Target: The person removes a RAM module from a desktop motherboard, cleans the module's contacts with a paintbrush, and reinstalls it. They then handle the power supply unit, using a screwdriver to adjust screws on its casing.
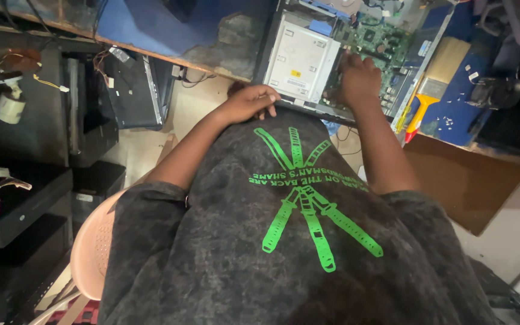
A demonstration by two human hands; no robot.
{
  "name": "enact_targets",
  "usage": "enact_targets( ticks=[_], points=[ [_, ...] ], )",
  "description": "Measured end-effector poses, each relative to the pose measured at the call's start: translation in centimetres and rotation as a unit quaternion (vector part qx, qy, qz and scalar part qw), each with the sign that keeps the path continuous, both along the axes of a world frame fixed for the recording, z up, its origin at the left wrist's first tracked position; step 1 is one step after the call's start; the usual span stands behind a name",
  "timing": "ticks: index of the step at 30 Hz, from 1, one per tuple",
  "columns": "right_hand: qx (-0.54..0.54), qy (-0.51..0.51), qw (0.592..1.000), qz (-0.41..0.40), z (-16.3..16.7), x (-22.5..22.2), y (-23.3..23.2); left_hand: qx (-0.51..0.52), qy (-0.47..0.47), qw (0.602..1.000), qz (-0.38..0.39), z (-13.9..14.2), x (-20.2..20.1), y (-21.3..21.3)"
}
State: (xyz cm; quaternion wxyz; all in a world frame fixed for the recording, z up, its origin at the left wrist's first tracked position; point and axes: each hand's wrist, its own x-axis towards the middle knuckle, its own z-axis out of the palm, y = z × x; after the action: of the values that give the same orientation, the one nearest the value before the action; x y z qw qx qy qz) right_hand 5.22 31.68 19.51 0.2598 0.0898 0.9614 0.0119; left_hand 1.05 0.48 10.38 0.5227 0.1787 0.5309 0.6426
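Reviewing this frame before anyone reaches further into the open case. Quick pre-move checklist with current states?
1. Left hand steadies the computer case at its near edge: ok.
2. Right hand sits inside, on the green circuit board: ok.
3. What the right fingers grip: cannot tell, hidden by the hand.
4. Silver drive cage seated flat in the case: ok.
5. Paintbrush lies on the blue bench, apart from both hands: ok.
6. Power disconnected: cannot tell.
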Motion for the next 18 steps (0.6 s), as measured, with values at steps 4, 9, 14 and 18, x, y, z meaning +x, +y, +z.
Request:
enact_targets(
  ticks=[4, 9, 14, 18],
  points=[
    [0.014, 0.008, 1.000, 0.023, -0.1, -0.3, 0.1, 0.006, -0.026, 1.000, -0.010, 0.1, -0.3, 0.1],
    [-0.020, -0.008, 0.999, 0.043, -0.6, 0.8, 1.4, -0.027, -0.015, 0.999, -0.029, 0.4, -0.5, 0.2],
    [-0.101, 0.074, 0.992, -0.017, -0.7, 2.2, 3.2, -0.022, -0.011, 1.000, -0.016, 0.5, -0.5, -0.1],
    [-0.082, 0.031, 0.996, -0.012, -0.9, 3.0, 3.0, -0.027, -0.008, 0.999, -0.021, 0.5, -0.4, -0.1]
  ],
)
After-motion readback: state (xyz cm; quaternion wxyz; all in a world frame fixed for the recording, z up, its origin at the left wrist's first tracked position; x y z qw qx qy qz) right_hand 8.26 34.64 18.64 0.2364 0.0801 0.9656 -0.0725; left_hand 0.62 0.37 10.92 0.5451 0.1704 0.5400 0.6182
